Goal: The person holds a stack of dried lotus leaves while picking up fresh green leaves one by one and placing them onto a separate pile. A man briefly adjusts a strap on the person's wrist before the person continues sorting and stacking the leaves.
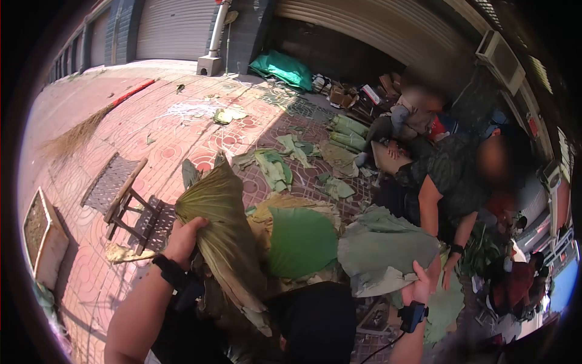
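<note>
My left hand [183, 241] is closed on the edge of a big olive-brown lotus leaf [225, 224], which hangs in folds down toward my lap. On the other side, my right hand [418, 285] pinches the lower edge of a grey-green lotus leaf [385, 252] with a ragged border. Between the two lies a bright green lotus leaf [303, 239] on top of yellowish dried leaves [288, 205]. Both wrists wear black straps with a small device. Close to my right hand, a co-worker's hand [450, 272] reaches down.
A co-worker [467, 176] bends in from the right, another person [412, 112] sits behind. Loose leaves [273, 170] and rolled green bundles [350, 130] lie on the paving. To the left stand a woven stool [112, 185], a planter box [47, 236] and a broom [85, 130].
</note>
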Demonstrator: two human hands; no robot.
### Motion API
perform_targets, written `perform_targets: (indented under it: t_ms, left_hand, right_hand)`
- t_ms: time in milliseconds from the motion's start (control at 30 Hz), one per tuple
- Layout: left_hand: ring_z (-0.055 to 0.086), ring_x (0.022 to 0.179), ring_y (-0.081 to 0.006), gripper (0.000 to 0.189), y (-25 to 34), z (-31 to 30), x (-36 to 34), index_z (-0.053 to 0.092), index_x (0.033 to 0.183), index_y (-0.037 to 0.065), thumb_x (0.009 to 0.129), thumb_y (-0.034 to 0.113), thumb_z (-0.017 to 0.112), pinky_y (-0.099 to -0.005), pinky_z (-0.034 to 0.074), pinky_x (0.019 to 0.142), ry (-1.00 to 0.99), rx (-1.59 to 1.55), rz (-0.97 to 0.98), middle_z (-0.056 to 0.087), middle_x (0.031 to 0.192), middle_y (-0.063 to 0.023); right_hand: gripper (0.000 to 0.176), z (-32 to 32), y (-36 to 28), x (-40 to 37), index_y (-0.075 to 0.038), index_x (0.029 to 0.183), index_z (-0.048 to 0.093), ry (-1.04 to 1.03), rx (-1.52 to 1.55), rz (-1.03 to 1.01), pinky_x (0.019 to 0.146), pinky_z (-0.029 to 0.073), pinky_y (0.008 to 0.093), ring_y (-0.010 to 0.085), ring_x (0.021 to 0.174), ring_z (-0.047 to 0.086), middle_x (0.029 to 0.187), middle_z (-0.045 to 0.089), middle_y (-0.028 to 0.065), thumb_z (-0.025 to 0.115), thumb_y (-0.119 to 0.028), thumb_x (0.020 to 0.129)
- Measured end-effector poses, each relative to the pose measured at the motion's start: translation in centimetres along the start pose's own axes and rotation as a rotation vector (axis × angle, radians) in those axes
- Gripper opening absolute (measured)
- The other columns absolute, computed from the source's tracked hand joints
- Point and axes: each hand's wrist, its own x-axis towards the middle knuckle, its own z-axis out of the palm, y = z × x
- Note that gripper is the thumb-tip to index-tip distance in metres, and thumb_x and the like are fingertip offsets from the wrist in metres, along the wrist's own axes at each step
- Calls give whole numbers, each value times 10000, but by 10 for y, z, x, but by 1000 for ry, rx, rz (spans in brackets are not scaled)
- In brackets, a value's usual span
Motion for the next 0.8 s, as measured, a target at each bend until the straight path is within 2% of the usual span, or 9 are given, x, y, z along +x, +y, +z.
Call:
perform_targets:
  t_ms: [100,167,200,300,400,733,800]
  left_hand:
    - [616,816,-207,326,-6,-5,9,529,1065,-28,781,123,580,-323,500,741,-156,-11,20,617,948,-114]
    - [618,790,-203,327,-14,-7,16,539,1061,-24,780,137,579,-322,502,730,-116,-3,16,621,925,-106]
    - [618,784,-203,329,-12,-3,15,545,1058,-23,777,143,584,-324,503,726,-100,21,3,622,914,-104]
    - [625,781,-208,325,-13,6,12,562,1047,-25,781,161,579,-328,511,716,-79,52,-8,629,905,-108]
    - [635,801,-214,350,-13,8,11,549,1080,-27,792,170,559,-329,516,721,-114,52,-13,633,936,-117]
    - [635,814,-219,377,-19,-4,23,541,1102,-20,785,183,566,-329,521,719,-107,39,-11,626,947,-121]
    - [629,834,-227,393,-20,-8,25,531,1095,-24,789,221,555,-336,509,774,-99,82,22,627,951,-123]
  right_hand:
    - [378,-37,-27,-35,-6,1224,487,110,-71,-115,977,401,411,278,1098,535,1192,559,118,525,-77,855]
    - [398,-64,-34,-48,-5,1227,483,208,-139,-183,977,403,414,280,1093,538,1195,555,118,530,-76,839]
    - [430,-87,-39,-52,0,1225,482,266,-109,-155,976,406,419,286,1096,537,1205,548,116,527,-68,803]
    - [453,-91,-59,-68,8,1219,479,274,-62,-167,973,409,427,299,1088,540,1191,557,119,522,-62,773]
    - [466,-101,-73,-71,-4,1209,484,327,-10,-187,918,449,413,293,1019,574,1138,582,122,521,-44,746]
    - [444,-147,-83,-64,12,1162,518,354,-10,-199,916,443,418,294,1014,572,1105,597,125,535,-61,724]
    - [461,-147,-83,-65,11,1173,510,379,-35,-205,919,441,418,295,1017,571,1115,593,127,542,-67,720]
